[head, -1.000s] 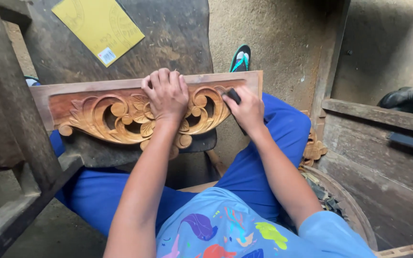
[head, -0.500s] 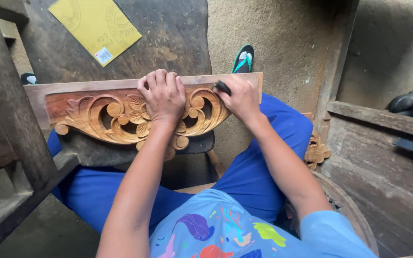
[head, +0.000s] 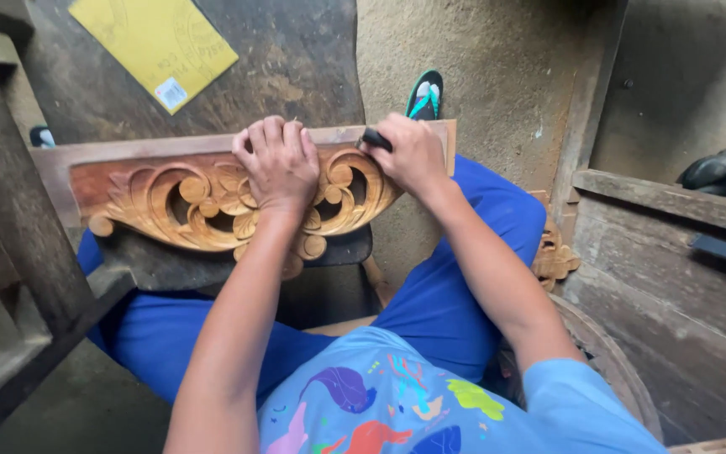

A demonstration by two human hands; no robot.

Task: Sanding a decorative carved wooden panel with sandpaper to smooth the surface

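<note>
From where I watch, the carved wooden panel (head: 186,197) lies across the lap, running from the left of the frame to just right of centre, with its plain straight rail along the far edge and the scrollwork facing up. Resting on the blue-trousered thighs (head: 464,277) gives it a steady bed at working height.

My left hand (head: 277,161) sits palm-down over the middle of the carving, fingers curled over the far rail. I judge it is there to pin the panel so it cannot slide; it grips only the panel itself.

My right hand (head: 412,155) is closed around a small dark tool (head: 375,139), whose end shows between thumb and fingers and touches the upper right scroll near the rail. Whether it is an abrasive block or a blade I cannot tell. The hand's heel seems to bear on the carving, which would steady fine strokes.

A yellow sheet (head: 155,44) lies on a dark board at the upper left, well apart from both hands. A sandalled foot (head: 424,92) shows just beyond the panel at upper centre. Another carved piece (head: 553,256) lies low at the right, beside the knee, next to weathered planks (head: 674,252).
</note>
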